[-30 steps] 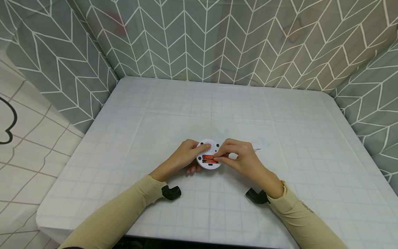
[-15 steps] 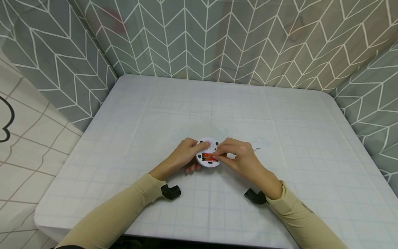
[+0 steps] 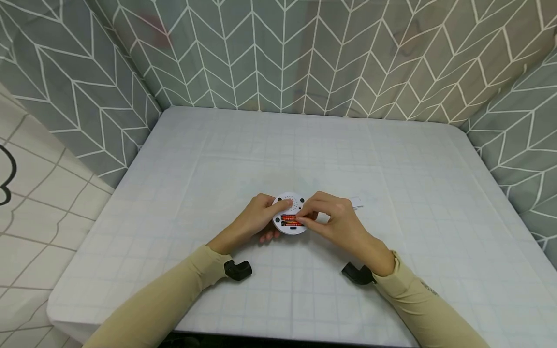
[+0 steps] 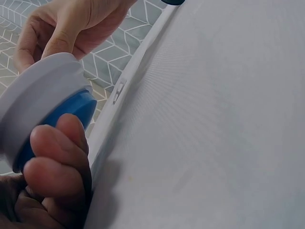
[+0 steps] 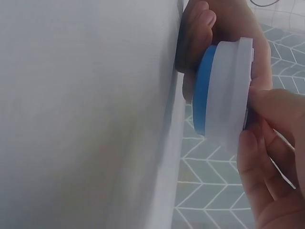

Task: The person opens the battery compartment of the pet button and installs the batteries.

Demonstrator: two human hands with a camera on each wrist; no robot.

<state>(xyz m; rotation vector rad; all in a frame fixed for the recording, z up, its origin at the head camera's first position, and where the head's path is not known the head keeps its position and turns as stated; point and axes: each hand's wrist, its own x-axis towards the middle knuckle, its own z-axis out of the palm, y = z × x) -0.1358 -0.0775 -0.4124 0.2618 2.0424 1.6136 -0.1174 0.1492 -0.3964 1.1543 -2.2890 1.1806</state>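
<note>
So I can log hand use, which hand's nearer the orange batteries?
Right. The right hand is at the right ends of the batteries. The left hand grips the white device by its left edge, slightly farther away.

Showing smooth plastic on the device (image 5: 228,90), showing matt cloth on the sleeves (image 3: 167,295), looking matt on the tablecloth (image 3: 278,154)

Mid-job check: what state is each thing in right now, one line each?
Round blue-and-white device: held, battery compartment uncovered.
Two red batteries: side by side in the compartment; seating unclear.
Left hand: gripping the device.
Right hand: fingertips at the batteries; pressing or pinching unclear.
Tablecloth: spread, creased.
Small item: lying on the tablecloth, too small to identify.
</note>
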